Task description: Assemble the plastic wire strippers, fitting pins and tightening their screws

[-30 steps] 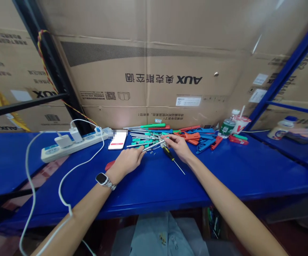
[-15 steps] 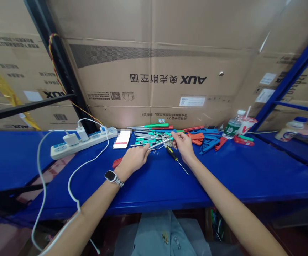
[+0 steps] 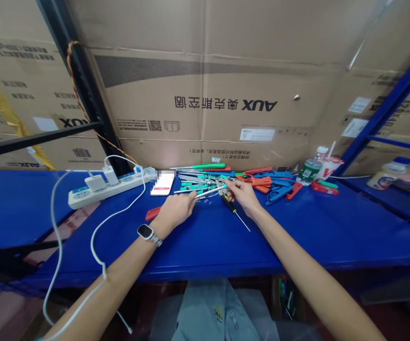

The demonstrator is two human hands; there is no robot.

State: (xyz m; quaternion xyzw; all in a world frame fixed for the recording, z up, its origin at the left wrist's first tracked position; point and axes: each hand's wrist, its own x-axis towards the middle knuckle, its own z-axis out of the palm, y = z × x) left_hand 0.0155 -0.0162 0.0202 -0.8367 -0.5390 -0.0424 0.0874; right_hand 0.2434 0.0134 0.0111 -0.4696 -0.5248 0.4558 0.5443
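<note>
Between my hands is a slim silver rod with a green end point(image 3: 210, 192), lying nearly level above the table. My left hand point(image 3: 177, 209), with a watch on the wrist, is closed around the rod's left end. The thumb and fingers of my right hand point(image 3: 243, 195) pinch its green end. Just behind the rod lies a heap of green and silver tools point(image 3: 190, 179). A black-and-yellow screwdriver point(image 3: 229, 202) lies by my right hand, its shaft pointing toward me. Part of a red tool point(image 3: 152, 214) shows behind my left hand.
A phone point(image 3: 163, 183) and a white power strip point(image 3: 94, 193) with cables lie left on the blue table point(image 3: 205, 251). Orange clamp-like tools point(image 3: 258, 181) and blue ones point(image 3: 278, 193) are piled right, before a bottle point(image 3: 309, 169) and a cup point(image 3: 331, 166). Cardboard point(image 3: 222, 85) stands behind.
My left hand has shifted slightly left and the right hand slightly left and down, the rod still between them. The red tool shows slightly farther left.
</note>
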